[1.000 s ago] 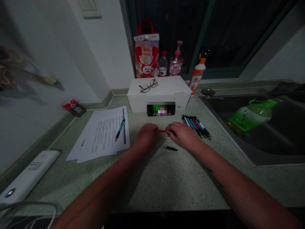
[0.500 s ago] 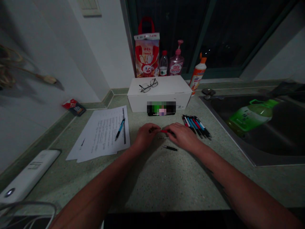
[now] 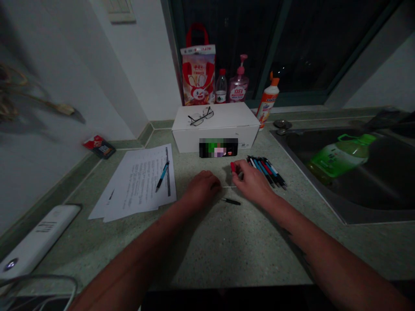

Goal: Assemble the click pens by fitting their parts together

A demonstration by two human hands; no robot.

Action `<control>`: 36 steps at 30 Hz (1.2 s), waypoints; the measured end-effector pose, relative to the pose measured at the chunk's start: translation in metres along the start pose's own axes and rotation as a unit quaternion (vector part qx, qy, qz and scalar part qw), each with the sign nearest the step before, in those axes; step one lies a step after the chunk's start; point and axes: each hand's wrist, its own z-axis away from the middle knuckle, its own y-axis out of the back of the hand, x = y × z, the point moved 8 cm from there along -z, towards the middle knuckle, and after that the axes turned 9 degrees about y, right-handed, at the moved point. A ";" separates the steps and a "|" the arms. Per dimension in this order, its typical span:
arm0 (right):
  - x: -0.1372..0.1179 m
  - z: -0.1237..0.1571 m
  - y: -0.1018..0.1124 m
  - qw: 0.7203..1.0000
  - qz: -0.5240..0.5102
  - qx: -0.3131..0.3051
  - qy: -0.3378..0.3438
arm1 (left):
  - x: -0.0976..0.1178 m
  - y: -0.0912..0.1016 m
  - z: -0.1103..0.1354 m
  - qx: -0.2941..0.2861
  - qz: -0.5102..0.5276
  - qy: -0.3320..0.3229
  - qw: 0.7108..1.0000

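Head view: beyond both hands, the pump bottle [image 3: 239,88] carries the clearest writing, 立白 in red on a pale label. The red-and-white bag [image 3: 198,82], left of it, shows a snowman figure under lettering too small to read; the same goes for the labels on the red-capped water bottle [image 3: 221,88] and the orange-capped bottle [image 3: 267,106]. Left of the left hand, the printed papers [image 3: 136,183] bear dense lines, illegible here, with a blue-and-black pen [image 3: 162,176] on top.

The right hand [image 3: 250,177] pinches a red pen part [image 3: 232,167] between thumb and fingers; it is short and smooth, its lower end hidden by the grip. The left hand [image 3: 201,188] rests at the counter [image 3: 223,255] with fingers curled in; whether it holds anything cannot be told. A thin, pale rod [image 3: 228,187] lies between the hands, and just nearer the person is a short black pen piece [image 3: 231,201] with a silvery point facing left. Just beside the right hand, on its right, pens [image 3: 267,172] in blue, red, white and black lie side by side.
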 end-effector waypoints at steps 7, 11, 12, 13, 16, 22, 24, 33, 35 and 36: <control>0.013 -0.001 0.010 0.998 0.042 0.033 -0.025 | -0.017 0.011 -0.002 0.078 0.019 0.065 0.995; 0.015 -0.001 0.015 0.996 0.070 0.048 -0.002 | -0.023 0.034 0.003 0.169 0.072 0.078 0.980; 0.015 -0.001 0.015 0.996 0.069 0.047 0.007 | -0.023 0.039 0.005 0.186 0.075 0.078 0.976; 0.014 -0.001 0.015 0.997 0.067 0.046 0.015 | -0.023 0.043 0.006 0.199 0.077 0.079 0.974; 0.011 -0.001 0.014 0.997 0.067 0.040 0.026 | -0.022 0.047 0.007 0.211 0.070 0.083 0.971; 0.000 -0.002 0.011 0.995 0.074 0.008 0.062 | -0.016 0.040 0.005 0.197 0.018 0.037 0.979; -0.006 -0.002 0.009 0.993 0.078 -0.012 0.087 | -0.014 0.039 0.006 0.202 0.001 0.019 0.979; -0.019 0.001 -0.001 0.988 0.068 -0.079 0.115 | 0.014 0.055 0.027 0.294 -0.006 -0.097 0.951; -0.013 0.000 0.004 0.992 0.058 -0.050 0.097 | 0.025 0.047 0.029 0.241 0.000 -0.143 0.960; -0.010 -0.001 0.006 0.994 0.055 -0.038 0.091 | 0.031 0.038 0.029 0.189 0.003 -0.168 0.967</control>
